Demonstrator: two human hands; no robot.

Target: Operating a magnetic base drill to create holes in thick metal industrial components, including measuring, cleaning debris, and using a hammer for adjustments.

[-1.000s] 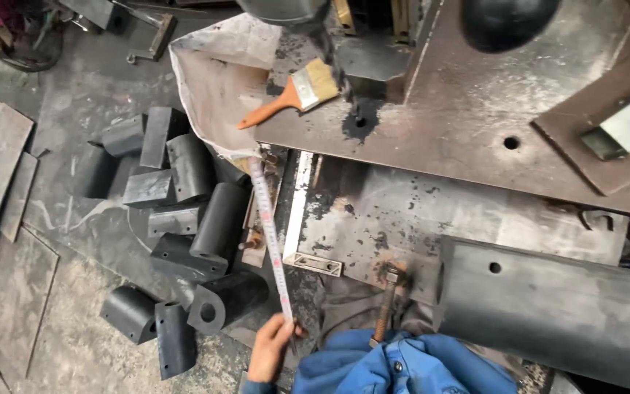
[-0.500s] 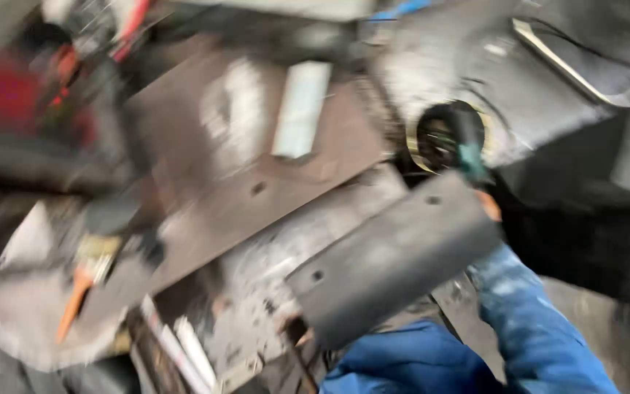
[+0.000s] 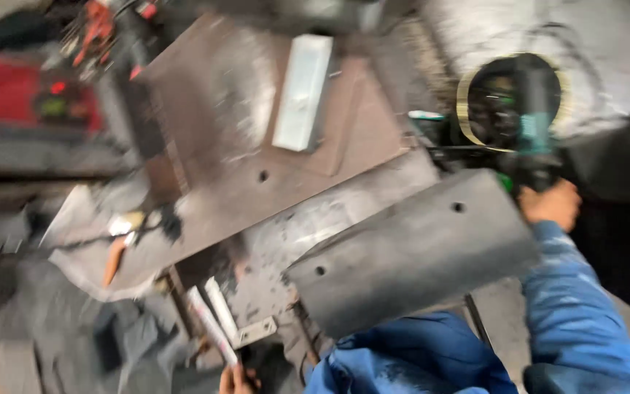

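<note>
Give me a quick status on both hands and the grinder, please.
Right hand shut on the green angle grinder, picture blurred. Left hand at bottom edge, holding the tape measure. Grey drilled steel plate lies between them.

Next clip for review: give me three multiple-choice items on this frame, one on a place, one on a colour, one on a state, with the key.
1. Where is the right hand?
A. at the grey plate's upper right end, on a green power tool
B. on the paintbrush
C. on the white block

2. What colour is the sleeve on that arm?
A. red
B. blue
C. yellow

3. How does the left hand stand?
A. flat on the brown plate
B. closed on a measuring tape's end
C. on the grey plate

Key: 1 A, the hand grips the green power tool beside the grey plate. 2 B, blue cloth. 3 B, fingers pinch the measuring tape at the bottom edge.
</note>
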